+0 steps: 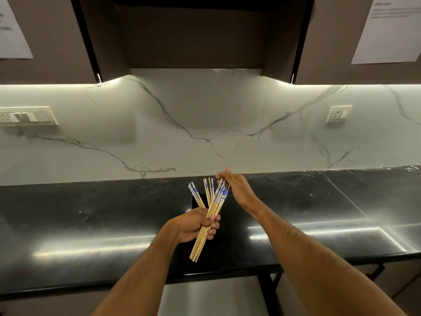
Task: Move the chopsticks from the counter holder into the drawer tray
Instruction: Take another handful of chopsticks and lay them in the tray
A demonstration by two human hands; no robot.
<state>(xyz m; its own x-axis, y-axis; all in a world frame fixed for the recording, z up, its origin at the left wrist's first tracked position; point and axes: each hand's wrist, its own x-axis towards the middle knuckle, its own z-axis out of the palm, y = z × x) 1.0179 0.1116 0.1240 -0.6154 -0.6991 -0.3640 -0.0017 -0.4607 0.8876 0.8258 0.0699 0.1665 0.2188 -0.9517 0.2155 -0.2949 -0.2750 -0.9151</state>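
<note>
Left grip (200, 225) clamps a chopsticks (210, 215) bundle above the counter (91, 213); right hand (234, 188), fingers loosely spread, touches its patterned tops. Step: collecting from the dark holder (227, 215). Next: gather the remaining sticks, then find the drawer, unseen.

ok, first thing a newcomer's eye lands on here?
The fan of pale wooden chopsticks with blue-and-white patterned tops, gripped mid-shaft by the left hand at centre frame. The right hand touches their tops, above the glossy black stone counter. Behind runs a lit white marble backsplash.
</note>
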